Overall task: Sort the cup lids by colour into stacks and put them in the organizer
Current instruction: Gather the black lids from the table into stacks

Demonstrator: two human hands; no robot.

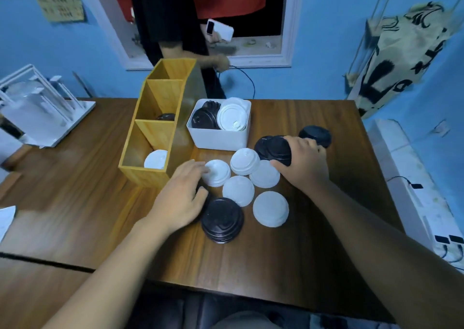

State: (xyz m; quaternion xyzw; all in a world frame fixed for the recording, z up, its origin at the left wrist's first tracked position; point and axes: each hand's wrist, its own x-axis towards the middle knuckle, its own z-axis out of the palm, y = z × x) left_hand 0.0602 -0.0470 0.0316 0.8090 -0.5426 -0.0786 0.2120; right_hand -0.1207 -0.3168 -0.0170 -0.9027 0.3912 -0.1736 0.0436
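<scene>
Several white lids (238, 190) lie loose on the wooden table (313, 241), with a stack of black lids (222, 220) in front of them. My left hand (182, 194) reaches over the table, its fingertips touching a white lid (217, 173) and its thumb against a black lid underneath. My right hand (305, 161) grips a stack of black lids (275, 149); another black lid (315, 135) lies behind it. The wooden organizer (150, 138) holds a white lid (156, 159) in its near compartment and a black lid (166, 116) in the middle one.
A white bin (221, 138) with black and white lids stands right of the organizer. A white rack (37, 110) sits at the table's left. A person holding a phone (221, 30) stands behind the table. A white unit with cables runs along the right.
</scene>
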